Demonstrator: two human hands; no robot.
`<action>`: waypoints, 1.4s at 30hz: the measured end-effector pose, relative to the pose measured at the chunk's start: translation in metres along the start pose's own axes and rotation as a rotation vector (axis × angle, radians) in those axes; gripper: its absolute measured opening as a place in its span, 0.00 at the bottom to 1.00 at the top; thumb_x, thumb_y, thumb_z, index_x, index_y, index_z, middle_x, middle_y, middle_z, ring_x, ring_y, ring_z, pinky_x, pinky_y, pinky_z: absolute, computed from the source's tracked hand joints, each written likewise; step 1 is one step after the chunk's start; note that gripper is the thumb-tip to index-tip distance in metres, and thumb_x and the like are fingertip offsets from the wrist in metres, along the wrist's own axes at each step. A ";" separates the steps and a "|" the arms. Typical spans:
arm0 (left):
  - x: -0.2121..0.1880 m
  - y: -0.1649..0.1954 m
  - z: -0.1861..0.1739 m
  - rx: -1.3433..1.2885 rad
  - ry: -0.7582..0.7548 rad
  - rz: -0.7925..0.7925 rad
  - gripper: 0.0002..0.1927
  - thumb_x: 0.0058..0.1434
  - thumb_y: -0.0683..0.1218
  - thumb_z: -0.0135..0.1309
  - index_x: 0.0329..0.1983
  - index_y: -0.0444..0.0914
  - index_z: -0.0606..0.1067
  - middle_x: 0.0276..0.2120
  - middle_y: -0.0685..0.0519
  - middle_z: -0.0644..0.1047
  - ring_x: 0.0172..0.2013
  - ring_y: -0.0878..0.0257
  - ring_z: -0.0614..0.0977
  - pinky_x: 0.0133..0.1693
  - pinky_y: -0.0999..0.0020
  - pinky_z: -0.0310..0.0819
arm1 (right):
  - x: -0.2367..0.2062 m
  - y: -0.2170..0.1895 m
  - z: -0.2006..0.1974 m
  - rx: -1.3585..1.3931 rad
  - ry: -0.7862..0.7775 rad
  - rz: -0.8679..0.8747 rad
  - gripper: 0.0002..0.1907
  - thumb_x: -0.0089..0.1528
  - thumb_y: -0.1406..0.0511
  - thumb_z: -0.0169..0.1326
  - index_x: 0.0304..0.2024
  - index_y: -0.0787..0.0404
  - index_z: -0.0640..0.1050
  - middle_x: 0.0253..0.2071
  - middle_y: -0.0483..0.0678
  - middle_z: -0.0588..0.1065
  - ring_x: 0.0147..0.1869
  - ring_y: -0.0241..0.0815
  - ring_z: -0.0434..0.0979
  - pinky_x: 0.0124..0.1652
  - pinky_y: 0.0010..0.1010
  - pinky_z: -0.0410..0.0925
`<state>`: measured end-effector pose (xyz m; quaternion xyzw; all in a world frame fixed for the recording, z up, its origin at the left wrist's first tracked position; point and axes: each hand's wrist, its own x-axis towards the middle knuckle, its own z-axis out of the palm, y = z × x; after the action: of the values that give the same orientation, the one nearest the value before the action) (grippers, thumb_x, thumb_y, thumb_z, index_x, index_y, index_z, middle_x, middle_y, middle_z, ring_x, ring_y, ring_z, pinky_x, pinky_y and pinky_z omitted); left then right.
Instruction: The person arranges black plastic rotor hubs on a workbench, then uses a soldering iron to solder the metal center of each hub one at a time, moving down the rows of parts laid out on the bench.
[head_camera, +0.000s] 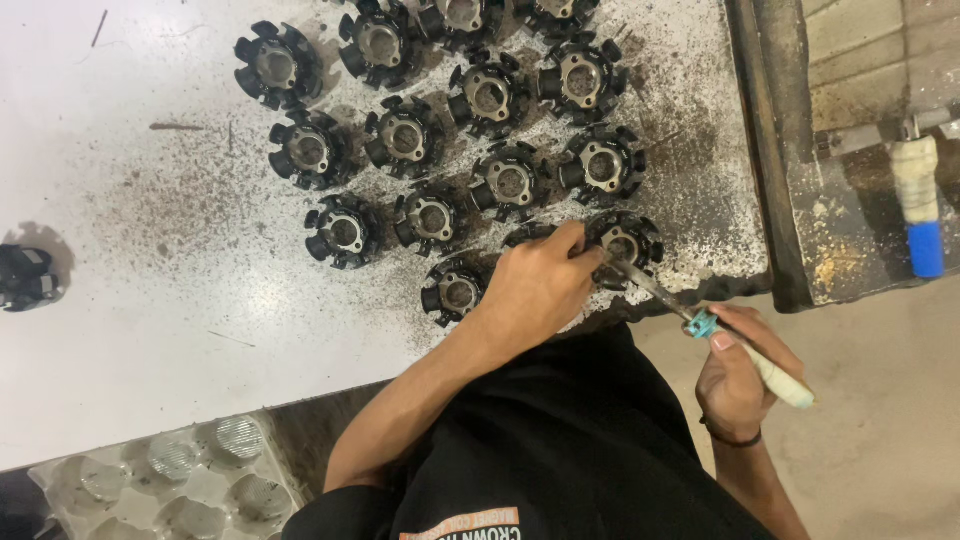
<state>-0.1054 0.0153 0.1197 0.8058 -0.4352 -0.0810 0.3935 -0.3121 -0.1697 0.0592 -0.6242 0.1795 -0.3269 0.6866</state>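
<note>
In the head view, the left hand (535, 285) gripped a black core (622, 243) at the table (150, 330) edge to steady it, while the right hand (738, 375) clenched a tool (700, 325) whose tip reached it, beside rows of cores (470, 130).

head cam looks straight down, close over white table (120, 330) edge & lap.

Toothed round parts (430, 130) lie in slanting rows on the bench (130, 330), filling its far right area. At the near end of the rows, by the bench edge, the left hand (535, 285) rests on one part (625, 240) (its neighbour (455, 290) lies just left). The right hand (735, 375) is off the bench to the right, its tool (700, 322) reaching up-left to that part. A moulded tray (165, 485) sits below the bench's near edge, at left.
</note>
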 end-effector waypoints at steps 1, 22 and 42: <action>0.000 -0.001 -0.001 -0.023 -0.013 -0.022 0.13 0.53 0.36 0.57 0.42 0.33 0.81 0.35 0.46 0.74 0.27 0.51 0.81 0.30 0.59 0.79 | -0.001 -0.002 0.001 -0.029 0.004 -0.024 0.15 0.62 0.70 0.56 0.48 0.77 0.76 0.44 0.63 0.78 0.43 0.46 0.79 0.45 0.26 0.73; -0.001 -0.005 0.007 -0.005 0.054 0.008 0.10 0.55 0.35 0.57 0.40 0.33 0.79 0.37 0.48 0.75 0.29 0.52 0.83 0.31 0.59 0.79 | -0.003 -0.005 0.002 -0.278 -0.016 -0.144 0.16 0.61 0.68 0.56 0.43 0.79 0.77 0.40 0.66 0.77 0.41 0.51 0.80 0.42 0.27 0.73; -0.037 0.031 -0.029 -0.080 0.209 -0.035 0.08 0.60 0.36 0.58 0.42 0.35 0.75 0.37 0.47 0.74 0.27 0.51 0.80 0.29 0.59 0.76 | 0.027 -0.034 -0.068 0.280 0.392 0.044 0.16 0.72 0.61 0.56 0.56 0.64 0.72 0.48 0.51 0.74 0.49 0.47 0.76 0.49 0.34 0.71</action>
<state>-0.1334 0.0504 0.1533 0.8010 -0.3741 -0.0208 0.4670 -0.3445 -0.2385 0.0860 -0.4436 0.2758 -0.4484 0.7254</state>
